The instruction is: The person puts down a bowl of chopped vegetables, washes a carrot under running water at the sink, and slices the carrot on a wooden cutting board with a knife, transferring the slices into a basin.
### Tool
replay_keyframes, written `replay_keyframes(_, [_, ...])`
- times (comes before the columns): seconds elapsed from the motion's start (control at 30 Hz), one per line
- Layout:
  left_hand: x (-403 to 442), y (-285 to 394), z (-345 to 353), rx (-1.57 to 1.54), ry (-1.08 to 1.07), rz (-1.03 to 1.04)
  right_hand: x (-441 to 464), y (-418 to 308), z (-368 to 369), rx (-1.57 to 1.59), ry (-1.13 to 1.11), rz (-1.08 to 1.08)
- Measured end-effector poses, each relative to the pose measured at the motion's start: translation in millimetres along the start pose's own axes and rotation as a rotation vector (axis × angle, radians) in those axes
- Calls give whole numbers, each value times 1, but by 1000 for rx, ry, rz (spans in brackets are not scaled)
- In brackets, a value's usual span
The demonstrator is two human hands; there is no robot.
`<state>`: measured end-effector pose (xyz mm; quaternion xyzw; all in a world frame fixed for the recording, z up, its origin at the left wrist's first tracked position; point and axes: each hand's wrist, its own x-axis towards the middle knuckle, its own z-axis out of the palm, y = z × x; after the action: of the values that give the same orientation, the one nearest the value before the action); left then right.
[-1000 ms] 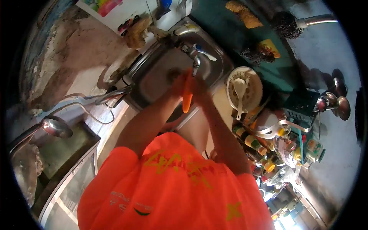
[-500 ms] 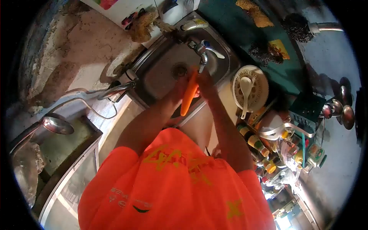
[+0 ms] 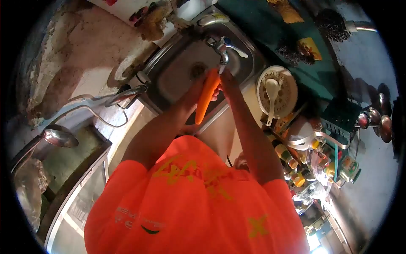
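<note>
An orange carrot (image 3: 207, 98) slants over the front of the metal sink (image 3: 169, 80), its narrow end toward my body. My left hand (image 3: 202, 88) is closed around it, with fingertips showing at its right side. At the carrot's upper end, my right hand (image 3: 227, 81) is closed against it; shadow hides most of those fingers. Right above both hands is the tap (image 3: 224, 53), with a white-handled lever. A pale streak shows below its spout, perhaps water.
Right of the sink, a patterned cream dish (image 3: 277, 103) carries a white spoon (image 3: 271, 95). Several bottles and jars (image 3: 292, 163) crowd the right side. A metal ladle (image 3: 61, 137) hangs at left. Metal spoons (image 3: 382, 114) and a green rack (image 3: 338, 116) are far right.
The view has shifted a little. The carrot tilts slightly more and its upper part shows more. Both hands stay at it below the tap.
</note>
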<state>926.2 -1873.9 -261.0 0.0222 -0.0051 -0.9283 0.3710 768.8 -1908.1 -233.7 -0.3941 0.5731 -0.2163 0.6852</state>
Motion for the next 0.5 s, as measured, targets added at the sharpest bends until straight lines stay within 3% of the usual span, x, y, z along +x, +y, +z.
replay_keyframes(0.03, [2,-2,18,-3,-1,6,-11,-11,11,-5,-3,3])
replay_keyframes(0.1, [12,-2,50,262,682,170,-31,-24,43,98,217,22])
replay_keyframes(0.13, [14,-2,57,261,682,172,-26,-14,46,96,215,23])
replay_keyframes(0.2, [17,-6,62,205,769,208,-16,21,46,-26,218,-226])
replay_keyframes(0.23, [14,-8,58,203,771,200,-12,26,45,-23,223,-220])
replay_keyframes(0.3, [4,-8,41,285,336,76,4,28,39,-10,342,-119])
replay_keyframes(0.33, [2,-8,31,286,338,75,2,11,38,-7,342,-118])
replay_keyframes(0.4, [1,-7,15,228,242,13,-4,-24,28,-325,303,-29])
replay_keyframes(0.5, [3,-3,39,105,312,7,-6,-39,17,-235,258,-9])
